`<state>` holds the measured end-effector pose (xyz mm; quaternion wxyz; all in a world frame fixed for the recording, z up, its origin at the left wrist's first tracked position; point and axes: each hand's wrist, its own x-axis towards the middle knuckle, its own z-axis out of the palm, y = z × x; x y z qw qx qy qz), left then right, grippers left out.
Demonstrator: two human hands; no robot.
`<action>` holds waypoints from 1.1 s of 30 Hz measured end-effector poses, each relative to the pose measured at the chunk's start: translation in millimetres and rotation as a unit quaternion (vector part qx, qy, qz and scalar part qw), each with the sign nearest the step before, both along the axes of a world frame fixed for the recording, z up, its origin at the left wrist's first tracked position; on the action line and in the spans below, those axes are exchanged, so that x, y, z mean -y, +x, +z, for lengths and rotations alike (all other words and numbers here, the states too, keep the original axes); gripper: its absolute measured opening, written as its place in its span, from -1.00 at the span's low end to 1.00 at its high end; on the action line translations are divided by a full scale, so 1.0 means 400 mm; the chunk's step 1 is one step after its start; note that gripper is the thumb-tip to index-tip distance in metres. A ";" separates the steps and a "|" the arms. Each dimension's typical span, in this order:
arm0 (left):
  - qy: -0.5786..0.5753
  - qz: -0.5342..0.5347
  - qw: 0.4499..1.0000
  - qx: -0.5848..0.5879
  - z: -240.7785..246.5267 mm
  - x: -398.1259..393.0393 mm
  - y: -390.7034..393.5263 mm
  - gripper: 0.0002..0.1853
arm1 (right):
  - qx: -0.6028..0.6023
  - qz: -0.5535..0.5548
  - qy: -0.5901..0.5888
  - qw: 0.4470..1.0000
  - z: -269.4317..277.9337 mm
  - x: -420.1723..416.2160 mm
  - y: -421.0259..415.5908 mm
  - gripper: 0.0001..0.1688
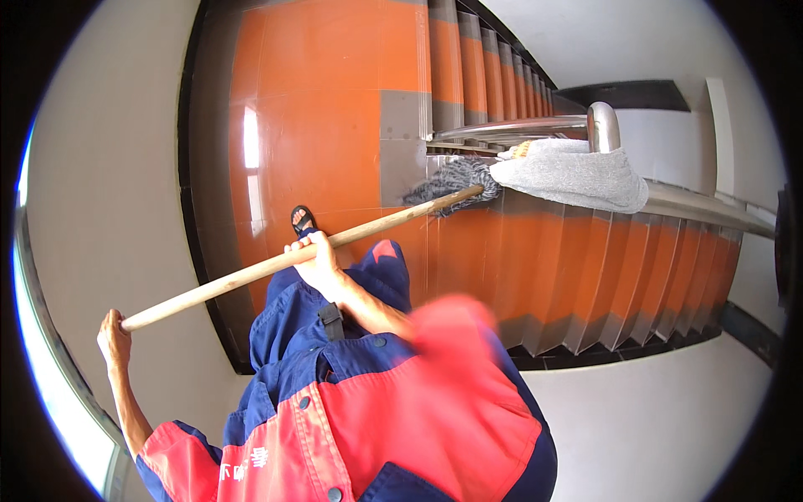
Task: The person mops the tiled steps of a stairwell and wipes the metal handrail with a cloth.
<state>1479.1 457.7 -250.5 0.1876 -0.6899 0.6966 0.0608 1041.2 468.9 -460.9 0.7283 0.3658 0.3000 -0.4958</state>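
Note:
A string mop with a pale wooden handle (389, 221) crosses in front of me on a slant. My left hand (115, 342) grips its upper end, far to the left near the wall. Lower on the same handle, my right hand (315, 260) is wrapped around it, just above my trouser legs. The dark grey mop head (455, 183) is at the landing's edge by the stairs; whether it presses on the floor cannot be told. Beyond it a light grey cloth (571, 176) with a bit of yellow hangs over the handrail and partly covers it.
A metal handrail (603, 128) bends around between two flights. One flight of orange-and-grey stairs (495, 69) lies at the top, another flight (583, 276) at the right. The tiled landing (320, 138) is bordered by a white wall (125, 163). A sandalled foot (303, 219) stands on it.

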 end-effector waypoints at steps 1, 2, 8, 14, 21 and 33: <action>-0.015 -0.012 1.000 -0.009 -0.008 0.024 0.011 -0.87 | -0.002 -0.010 -0.011 1.000 0.028 0.018 -0.008 -0.82; -0.020 -0.018 1.000 -0.013 -0.019 0.057 0.013 -0.88 | -0.008 -0.025 -0.023 0.999 0.062 0.034 -0.021 -0.83; -0.054 -0.055 0.997 0.005 0.017 0.198 -0.140 -0.86 | -0.013 -0.076 -0.010 0.997 -0.037 0.081 -0.079 -0.86; -0.025 -0.160 0.985 -0.058 0.004 0.278 -0.544 -0.86 | -0.197 -0.079 0.118 0.970 -0.351 0.048 -0.319 -0.76; -0.044 -0.145 0.988 -0.033 0.032 0.313 -0.446 -0.85 | -0.182 -0.052 0.214 0.958 -0.235 0.099 -0.248 -0.89; -0.145 -0.228 0.961 -0.058 -0.079 0.938 0.045 -0.86 | -0.048 -0.271 -0.007 0.961 0.107 0.541 0.018 -0.86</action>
